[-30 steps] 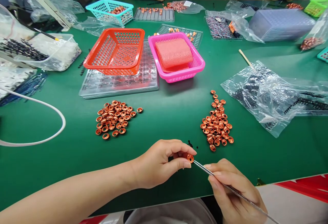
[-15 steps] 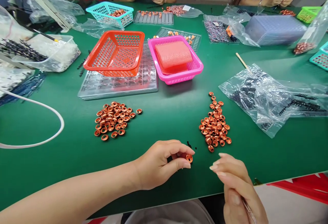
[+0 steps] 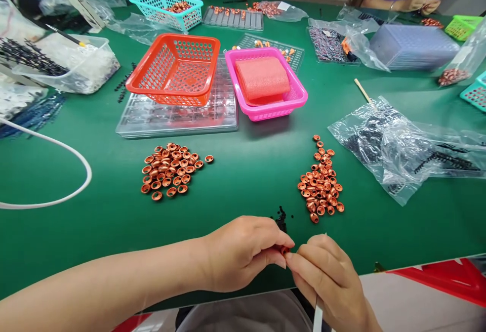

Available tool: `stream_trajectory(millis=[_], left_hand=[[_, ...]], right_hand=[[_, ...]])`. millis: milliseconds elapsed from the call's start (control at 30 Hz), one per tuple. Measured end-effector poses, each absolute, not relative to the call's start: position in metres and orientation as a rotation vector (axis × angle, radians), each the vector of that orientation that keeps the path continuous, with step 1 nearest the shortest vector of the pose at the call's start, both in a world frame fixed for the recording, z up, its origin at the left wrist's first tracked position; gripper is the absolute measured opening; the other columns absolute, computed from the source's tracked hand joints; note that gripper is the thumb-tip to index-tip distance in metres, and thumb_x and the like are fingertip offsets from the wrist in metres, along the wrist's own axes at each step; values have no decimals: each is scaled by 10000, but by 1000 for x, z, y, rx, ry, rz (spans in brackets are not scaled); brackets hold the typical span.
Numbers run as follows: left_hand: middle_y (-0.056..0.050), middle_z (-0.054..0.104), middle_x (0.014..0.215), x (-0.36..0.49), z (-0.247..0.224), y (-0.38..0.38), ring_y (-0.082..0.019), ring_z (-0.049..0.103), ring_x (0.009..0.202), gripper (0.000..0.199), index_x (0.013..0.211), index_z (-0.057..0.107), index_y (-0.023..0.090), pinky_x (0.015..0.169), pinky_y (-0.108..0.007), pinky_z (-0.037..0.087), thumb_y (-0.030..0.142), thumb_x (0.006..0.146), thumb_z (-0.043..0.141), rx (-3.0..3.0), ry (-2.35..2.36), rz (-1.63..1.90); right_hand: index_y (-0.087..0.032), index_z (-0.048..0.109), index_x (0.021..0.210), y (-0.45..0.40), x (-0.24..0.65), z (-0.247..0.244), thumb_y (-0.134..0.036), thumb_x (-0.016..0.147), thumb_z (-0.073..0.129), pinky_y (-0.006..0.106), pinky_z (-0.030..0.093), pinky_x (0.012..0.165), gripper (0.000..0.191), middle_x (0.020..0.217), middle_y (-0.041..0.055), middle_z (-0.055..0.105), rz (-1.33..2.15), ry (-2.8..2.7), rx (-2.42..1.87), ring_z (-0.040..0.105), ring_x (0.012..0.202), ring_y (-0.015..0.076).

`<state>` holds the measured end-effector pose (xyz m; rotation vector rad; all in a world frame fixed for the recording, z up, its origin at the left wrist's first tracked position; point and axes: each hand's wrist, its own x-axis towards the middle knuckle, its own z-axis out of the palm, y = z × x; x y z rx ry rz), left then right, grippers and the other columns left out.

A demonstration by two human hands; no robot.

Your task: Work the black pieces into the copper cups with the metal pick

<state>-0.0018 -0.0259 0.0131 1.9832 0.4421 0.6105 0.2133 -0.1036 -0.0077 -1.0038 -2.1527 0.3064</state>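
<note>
While pinching a copper cup (image 3: 284, 251) in the left hand (image 3: 246, 251), holds the right hand (image 3: 328, 271), fingertips bunched, at its edge, with tweezers (image 3: 318, 316) under that palm; cannot tell of anything between those tips. Has black bits (image 3: 281, 218) just beyond, then a right heap (image 3: 321, 188) and left heap (image 3: 169, 168) of cups, farther off a red basket (image 3: 174, 97).

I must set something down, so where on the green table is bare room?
Bare: between left copper pile and right pile, nearer than the pink basket; also between right pile, clear bag and right hand. Crowded: between left hand and black bits.
</note>
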Motion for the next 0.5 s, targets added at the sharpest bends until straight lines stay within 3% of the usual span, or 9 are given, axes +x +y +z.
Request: stream_trajectory(millis=[367,500], left_hand=[[-88,721,851,-2,13,-27,-156,640,734,165,1085,652,83,703,-222,539,64,960,547,1954,420,600],[-88,722,847,-3,11,-27,-156,642,733,162,1068,657,89,699,-220,535,70,962,535,1940,419,604]], right_hand=[[-98,609,1291,-112,221,-18,-23,923,574,345,460,655,377,924,81,729,332,-2241,-934,587,771,180],[-113,639,1192,-109,217,-15,-26,907,608,327,470,630,300,863,60,723,335,-2245,-945,592,729,165]])
